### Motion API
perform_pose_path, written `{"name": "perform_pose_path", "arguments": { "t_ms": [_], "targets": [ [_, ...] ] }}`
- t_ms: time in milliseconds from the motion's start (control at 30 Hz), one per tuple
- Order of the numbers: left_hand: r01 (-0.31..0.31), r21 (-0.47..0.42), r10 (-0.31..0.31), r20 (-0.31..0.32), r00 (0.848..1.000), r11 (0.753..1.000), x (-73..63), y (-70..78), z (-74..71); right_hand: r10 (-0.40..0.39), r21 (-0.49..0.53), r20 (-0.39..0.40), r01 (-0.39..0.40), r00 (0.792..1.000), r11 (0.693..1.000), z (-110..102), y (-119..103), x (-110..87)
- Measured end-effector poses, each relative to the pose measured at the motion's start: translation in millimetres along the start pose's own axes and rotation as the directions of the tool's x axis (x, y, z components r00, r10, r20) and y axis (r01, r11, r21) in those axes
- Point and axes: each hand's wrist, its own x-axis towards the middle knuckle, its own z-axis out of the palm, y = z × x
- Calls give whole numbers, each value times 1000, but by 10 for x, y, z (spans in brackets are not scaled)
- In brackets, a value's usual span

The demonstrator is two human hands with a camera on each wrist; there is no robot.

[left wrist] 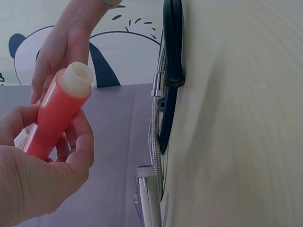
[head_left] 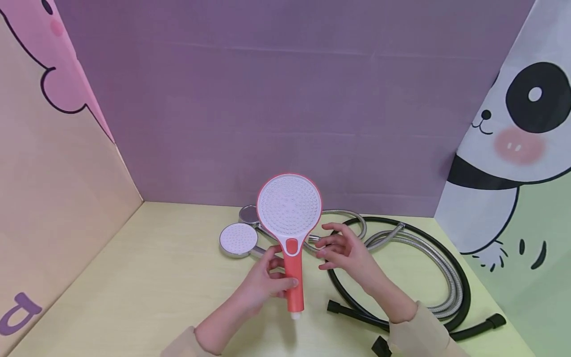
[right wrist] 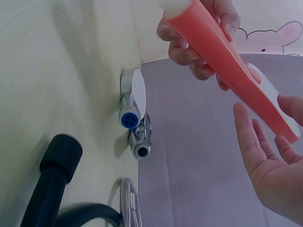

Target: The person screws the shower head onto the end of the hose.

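Note:
A red shower head point(head_left: 290, 206) with a white nozzle face is held upright above the table, its face toward the head camera. My left hand point(head_left: 269, 283) grips its red handle, thumb across the front and fingers behind. At the lower end of the handle, a white threaded connector point(left wrist: 78, 78) shows in the left wrist view. My right hand point(head_left: 345, 253) is just right of the shower head, fingers relaxed and holding nothing. In the right wrist view its fingers point(right wrist: 244, 123) are close to the back of the head; whether they touch it I cannot tell.
Two chrome shower heads, a white-faced one point(head_left: 238, 239) and a darker one point(head_left: 248, 214), lie behind on the table point(head_left: 134, 277). To the right lie a coiled black hose point(head_left: 464, 292) and silver metal hoses point(head_left: 448, 272). A purple wall point(head_left: 285, 99) stands at the back.

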Motion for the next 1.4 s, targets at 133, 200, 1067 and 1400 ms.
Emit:
{"name": "perform_pose_path", "arguments": {
  "t_ms": [133, 200, 1067, 1400],
  "targets": [
    [-5, 8, 5, -23, 1000, 1000, -6, 21, -55, -1, -109, 22, 3, 1000, 994, -28, 5, -50],
    [-7, 9, 8, -28, 1000, 1000, -10, 30, -87, 3, -170, 32, 2, 999, 985, -40, 8, -77],
    [5, 31, 1, -201, 980, 1000, -107, 66, -630, -180, -757, 206, 273, 962, 594, -222, 350, -486],
    [-7, 45, 17, -223, 975, 999, -133, 27, -759, -208, -872, 209, 279, 956, 404, -233, 493, -637]
  ]
}}
